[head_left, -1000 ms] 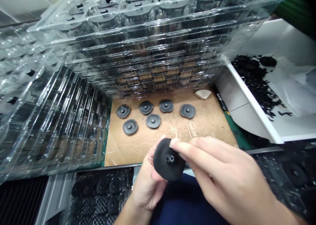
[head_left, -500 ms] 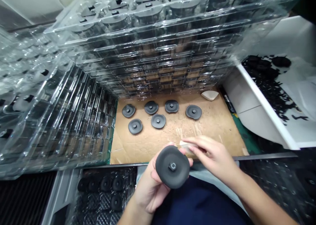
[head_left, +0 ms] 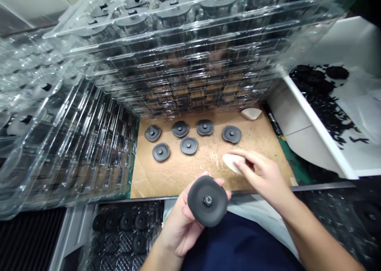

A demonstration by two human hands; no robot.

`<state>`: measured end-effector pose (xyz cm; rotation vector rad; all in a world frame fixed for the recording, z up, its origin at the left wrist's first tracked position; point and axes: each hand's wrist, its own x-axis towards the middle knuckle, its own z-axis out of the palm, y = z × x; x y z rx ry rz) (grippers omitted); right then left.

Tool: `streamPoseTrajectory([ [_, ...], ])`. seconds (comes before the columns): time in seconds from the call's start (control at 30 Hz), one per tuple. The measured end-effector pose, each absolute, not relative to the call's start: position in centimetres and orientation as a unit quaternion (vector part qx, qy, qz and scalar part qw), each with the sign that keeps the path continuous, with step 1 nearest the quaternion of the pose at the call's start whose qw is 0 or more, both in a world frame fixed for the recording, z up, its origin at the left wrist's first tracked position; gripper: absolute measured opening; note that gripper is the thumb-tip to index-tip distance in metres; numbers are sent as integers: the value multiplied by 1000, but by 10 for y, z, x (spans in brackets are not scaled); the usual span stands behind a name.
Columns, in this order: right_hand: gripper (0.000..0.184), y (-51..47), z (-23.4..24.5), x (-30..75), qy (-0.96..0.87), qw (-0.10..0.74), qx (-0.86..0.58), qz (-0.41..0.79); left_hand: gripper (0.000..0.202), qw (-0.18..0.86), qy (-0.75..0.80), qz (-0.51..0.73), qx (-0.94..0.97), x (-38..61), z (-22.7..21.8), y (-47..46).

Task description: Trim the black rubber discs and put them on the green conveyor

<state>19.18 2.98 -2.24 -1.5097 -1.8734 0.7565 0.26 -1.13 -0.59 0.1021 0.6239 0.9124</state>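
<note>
My left hand (head_left: 181, 223) holds a round black rubber disc (head_left: 207, 201) with a small metal nub in its middle, fingers curled behind it. My right hand (head_left: 263, 177) reaches over the cardboard sheet (head_left: 178, 172) and its fingertips pinch a small pale wedge-shaped piece (head_left: 233, 162) lying on the cardboard. Several similar grey discs (head_left: 188, 145) lie in two rows farther back on the cardboard.
Tall stacks of clear plastic trays (head_left: 184, 56) holding discs stand behind and to the left. A white bin (head_left: 318, 124) at the right holds black rubber scraps. Another pale wedge (head_left: 251, 113) lies at the cardboard's far right. A tray with black discs (head_left: 125, 227) sits below left.
My right hand let go of the disc and moved forward to the right onto the cardboard, onto the pale piece. My left hand keeps the disc in place.
</note>
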Motion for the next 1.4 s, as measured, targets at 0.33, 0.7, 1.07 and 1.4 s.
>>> streamPoseTrajectory([
  [0.33, 26, 31, 18, 165, -821, 306, -452, 168, 49, 799, 386, 460, 36, 5, -17, -13],
  [0.7, 21, 33, -44, 177, -739, 297, -522, 307, 50, 755, 452, 473, 39, 2, -10, -11],
  [1.07, 19, 15, -18, 171, -682, 322, -551, 358, 64, 752, 427, 500, 54, 3, -16, -7],
  [1.4, 19, 11, 9, 167, -721, 269, -472, 430, 60, 726, 448, 520, 42, -1, -18, -7],
])
